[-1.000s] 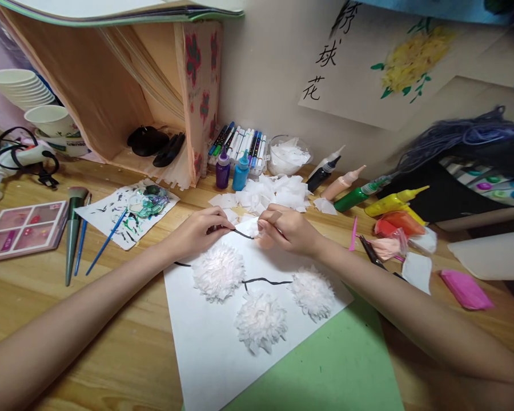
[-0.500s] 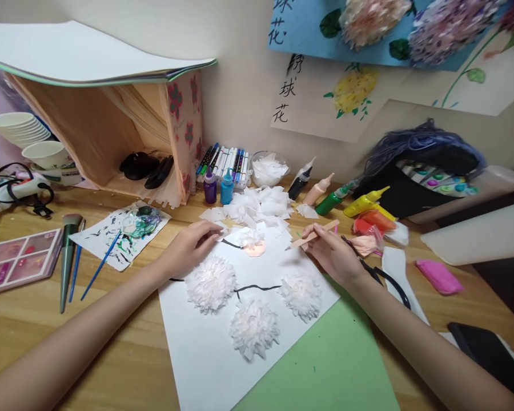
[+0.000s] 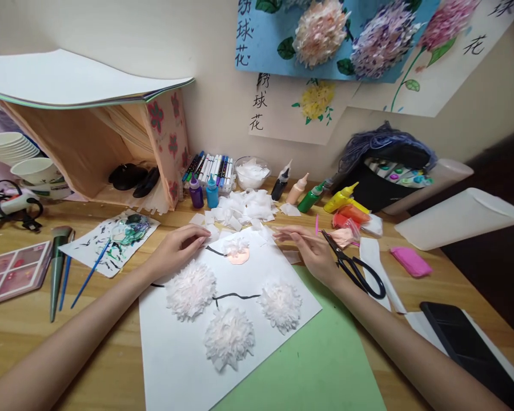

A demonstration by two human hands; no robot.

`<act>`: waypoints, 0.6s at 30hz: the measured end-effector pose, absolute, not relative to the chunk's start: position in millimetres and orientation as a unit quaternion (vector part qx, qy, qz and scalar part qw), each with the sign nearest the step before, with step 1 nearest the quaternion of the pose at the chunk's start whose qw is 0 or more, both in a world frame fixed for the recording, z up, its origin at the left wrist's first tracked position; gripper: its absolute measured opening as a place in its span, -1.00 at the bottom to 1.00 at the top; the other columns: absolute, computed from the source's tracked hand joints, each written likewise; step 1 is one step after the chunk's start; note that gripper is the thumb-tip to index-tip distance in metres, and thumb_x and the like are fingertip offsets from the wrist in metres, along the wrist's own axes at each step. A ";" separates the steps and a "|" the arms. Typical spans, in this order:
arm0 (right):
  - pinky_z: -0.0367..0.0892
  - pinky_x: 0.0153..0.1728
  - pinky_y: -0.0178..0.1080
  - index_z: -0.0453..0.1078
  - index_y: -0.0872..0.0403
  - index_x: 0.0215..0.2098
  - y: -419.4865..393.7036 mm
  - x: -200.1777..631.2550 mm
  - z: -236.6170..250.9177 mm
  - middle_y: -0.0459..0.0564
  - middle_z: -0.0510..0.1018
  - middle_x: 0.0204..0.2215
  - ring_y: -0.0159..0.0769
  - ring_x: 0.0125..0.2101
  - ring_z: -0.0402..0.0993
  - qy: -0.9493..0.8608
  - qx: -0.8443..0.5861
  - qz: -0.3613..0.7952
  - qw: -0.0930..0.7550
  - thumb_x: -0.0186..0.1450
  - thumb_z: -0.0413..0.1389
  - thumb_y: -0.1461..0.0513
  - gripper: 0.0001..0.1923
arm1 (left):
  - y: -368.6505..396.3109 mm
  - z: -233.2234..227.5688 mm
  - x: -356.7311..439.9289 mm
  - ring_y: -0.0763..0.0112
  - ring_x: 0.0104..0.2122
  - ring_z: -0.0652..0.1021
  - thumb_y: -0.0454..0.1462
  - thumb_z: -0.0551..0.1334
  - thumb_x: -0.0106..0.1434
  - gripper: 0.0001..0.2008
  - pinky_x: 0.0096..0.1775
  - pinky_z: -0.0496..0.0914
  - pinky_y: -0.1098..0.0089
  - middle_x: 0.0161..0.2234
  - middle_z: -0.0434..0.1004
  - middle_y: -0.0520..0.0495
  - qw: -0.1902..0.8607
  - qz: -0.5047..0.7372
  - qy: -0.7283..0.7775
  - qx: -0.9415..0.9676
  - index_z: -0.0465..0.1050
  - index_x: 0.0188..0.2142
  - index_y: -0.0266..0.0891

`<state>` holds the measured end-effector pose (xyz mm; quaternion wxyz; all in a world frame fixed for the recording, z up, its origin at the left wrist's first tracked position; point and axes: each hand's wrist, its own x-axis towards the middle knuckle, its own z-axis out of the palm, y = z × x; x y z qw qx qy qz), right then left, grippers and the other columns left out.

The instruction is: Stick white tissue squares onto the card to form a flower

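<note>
A white sheet (image 3: 175,354) lies on the wooden desk, with a black painted stem and three fluffy white tissue flowers (image 3: 191,288) (image 3: 229,337) (image 3: 280,304) on it. A small tissue tuft sits on a peach blob (image 3: 239,253) near the sheet's top edge. My left hand (image 3: 177,248) rests on the sheet's top left edge, fingers curled down beside loose tissue squares (image 3: 244,205). My right hand (image 3: 310,251) hovers at the sheet's top right corner and seems to pinch a thin pale stick (image 3: 289,229) pointing left. Black scissors (image 3: 353,265) lie just right of that hand.
Green paper (image 3: 321,365) lies under the sheet. Along the wall stand markers (image 3: 209,165), a bowl of tissue (image 3: 251,171) and paint bottles (image 3: 300,188). At left are a paint-smeared paper (image 3: 89,245), brushes (image 3: 55,268) and a cardboard box (image 3: 111,142). A dark tablet (image 3: 466,342) lies front right.
My right hand lifted off the peach spot and drew back right with the stick, leaving a tissue tuft there. My left hand stayed. The view tilted up and shifted right.
</note>
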<state>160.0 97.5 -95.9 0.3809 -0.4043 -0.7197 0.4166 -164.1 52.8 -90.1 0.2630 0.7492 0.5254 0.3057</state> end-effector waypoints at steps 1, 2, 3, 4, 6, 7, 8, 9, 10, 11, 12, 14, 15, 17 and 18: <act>0.39 -0.16 -0.17 0.41 -0.01 -0.16 101.1 159.2 -96.7 0.01 0.56 -0.18 -0.25 -0.20 0.51 -0.772 -0.384 0.351 0.364 0.34 -0.05 0.12 -0.75 | 52.5 -89.5 -163.8 0.33 -0.13 0.45 -0.17 0.04 0.28 -0.73 -0.09 0.32 0.35 -0.14 0.47 -0.10 0.258 0.309 0.522 0.752 0.45 -0.18 -0.18; 0.38 -0.17 -0.19 0.41 0.00 -0.17 104.4 157.8 -98.1 0.01 0.57 -0.20 -0.25 -0.21 0.51 -0.812 -0.362 0.294 0.351 0.33 -0.04 0.15 -0.78 | 52.2 -89.1 -163.6 0.33 -0.15 0.45 -0.17 0.04 0.28 -0.74 -0.10 0.32 0.35 -0.15 0.47 -0.10 0.256 0.313 0.522 0.751 0.45 -0.19 -0.18; 0.38 -0.20 -0.20 0.40 0.01 -0.19 107.2 155.9 -99.9 0.02 0.58 -0.23 -0.25 -0.24 0.52 -0.840 -0.343 0.249 0.339 0.33 -0.03 0.17 -0.80 | 52.1 -89.0 -163.6 0.34 -0.18 0.46 -0.16 0.04 0.28 -0.74 -0.13 0.33 0.36 -0.17 0.46 -0.10 0.259 0.318 0.524 0.746 0.45 -0.21 -0.19; 0.38 -0.25 -0.22 0.39 0.02 -0.22 109.6 153.5 -102.1 0.02 0.59 -0.27 -0.25 -0.27 0.53 -0.859 -0.329 0.214 0.327 0.32 -0.01 0.19 -0.83 | 52.1 -89.3 -163.9 0.35 -0.22 0.47 -0.16 0.04 0.28 -0.74 -0.17 0.34 0.38 -0.19 0.46 -0.10 0.266 0.326 0.529 0.737 0.45 -0.22 -0.20; 0.36 -0.34 -0.24 0.37 0.05 -0.28 113.6 147.8 -105.9 0.03 0.58 -0.36 -0.25 -0.35 0.51 -0.880 -0.328 0.166 0.301 0.29 0.03 0.20 -0.89 | 52.3 -90.8 -165.2 0.38 -0.27 0.47 -0.15 0.06 0.27 -0.75 -0.23 0.36 0.40 -0.22 0.46 -0.10 0.286 0.350 0.538 0.712 0.44 -0.25 -0.22; 0.34 -0.37 -0.25 0.36 0.06 -0.32 115.4 144.9 -107.2 0.03 0.56 -0.40 -0.25 -0.38 0.49 -0.884 -0.337 0.149 0.286 0.28 0.05 0.21 -0.91 | 52.5 -91.7 -165.9 0.38 -0.29 0.47 -0.15 0.07 0.26 -0.75 -0.25 0.36 0.41 -0.23 0.46 -0.10 0.295 0.364 0.541 0.699 0.44 -0.26 -0.23; 0.32 -0.40 -0.26 0.35 0.07 -0.35 117.1 142.3 -108.0 0.02 0.54 -0.43 -0.25 -0.41 0.48 -0.886 -0.347 0.139 0.274 0.27 0.06 0.23 -0.92 | 52.6 -92.4 -166.5 0.38 -0.29 0.48 -0.14 0.08 0.26 -0.75 -0.25 0.37 0.41 -0.24 0.46 -0.10 0.301 0.377 0.543 0.687 0.44 -0.27 -0.23; 0.30 -0.41 -0.27 0.34 0.08 -0.38 118.5 140.0 -108.1 0.02 0.53 -0.45 -0.26 -0.43 0.46 -0.886 -0.356 0.135 0.265 0.26 0.06 0.25 -0.93 | 52.6 -92.7 -166.9 0.37 -0.28 0.48 -0.14 0.09 0.25 -0.75 -0.24 0.37 0.41 -0.24 0.46 -0.10 0.305 0.387 0.545 0.678 0.44 -0.27 -0.24; 0.28 -0.43 -0.28 0.33 0.08 -0.40 119.8 138.3 -107.7 0.01 0.52 -0.46 -0.28 -0.45 0.45 -0.884 -0.363 0.135 0.262 0.25 0.05 0.27 -0.94 | 52.4 -92.6 -166.9 0.37 -0.26 0.48 -0.13 0.09 0.25 -0.75 -0.24 0.37 0.41 -0.24 0.46 -0.10 0.307 0.393 0.547 0.672 0.43 -0.27 -0.24; 0.27 -0.44 -0.29 0.32 0.08 -0.40 120.7 137.2 -106.9 -0.01 0.51 -0.48 -0.29 -0.47 0.44 -0.880 -0.371 0.139 0.262 0.24 0.04 0.29 -0.93 | 52.1 -92.0 -166.6 0.36 -0.25 0.48 -0.14 0.09 0.25 -0.75 -0.23 0.37 0.40 -0.24 0.46 -0.10 0.308 0.395 0.549 0.669 0.43 -0.27 -0.24; 0.26 -0.45 -0.29 0.32 0.08 -0.41 121.4 136.6 -105.7 -0.02 0.50 -0.50 -0.30 -0.49 0.43 -0.874 -0.380 0.145 0.265 0.23 0.03 0.31 -0.93 | 51.6 -91.0 -166.1 0.36 -0.25 0.48 -0.15 0.09 0.25 -0.75 -0.22 0.37 0.41 -0.24 0.46 -0.10 0.307 0.396 0.551 0.668 0.43 -0.27 -0.24; 0.24 -0.46 -0.30 0.31 0.07 -0.41 121.9 137.2 -103.0 -0.04 0.51 -0.50 -0.32 -0.51 0.42 -0.858 -0.398 0.161 0.283 0.22 0.03 0.31 -0.94 | 50.7 -88.8 -164.8 0.37 -0.24 0.48 -0.16 0.08 0.26 -0.76 -0.22 0.36 0.41 -0.25 0.46 -0.09 0.299 0.396 0.558 0.665 0.44 -0.27 -0.24; 0.24 -0.46 -0.30 0.29 0.07 -0.42 121.8 138.1 -101.6 -0.03 0.52 -0.49 -0.31 -0.51 0.43 -0.848 -0.405 0.170 0.298 0.21 0.04 0.30 -0.95 | 50.4 -88.2 -164.4 0.38 -0.25 0.48 -0.16 0.08 0.25 -0.76 -0.22 0.36 0.42 -0.25 0.47 -0.08 0.295 0.395 0.562 0.664 0.44 -0.28 -0.24; 0.26 -0.44 -0.30 0.27 0.06 -0.44 121.3 140.3 -99.2 -0.02 0.53 -0.45 -0.29 -0.47 0.46 -0.831 -0.410 0.188 0.325 0.20 0.06 0.29 -0.94 | 50.4 -87.8 -164.5 0.38 -0.26 0.48 -0.16 0.08 0.25 -0.76 -0.23 0.36 0.42 -0.26 0.48 -0.08 0.288 0.393 0.571 0.661 0.44 -0.28 -0.25; 0.26 -0.44 -0.30 0.25 0.06 -0.45 120.9 141.3 -97.9 -0.01 0.54 -0.44 -0.28 -0.45 0.47 -0.826 -0.410 0.198 0.332 0.20 0.07 0.28 -0.92 | 50.6 -87.8 -164.8 0.38 -0.26 0.48 -0.16 0.08 0.25 -0.75 -0.24 0.36 0.42 -0.26 0.48 -0.08 0.286 0.392 0.575 0.659 0.44 -0.28 -0.25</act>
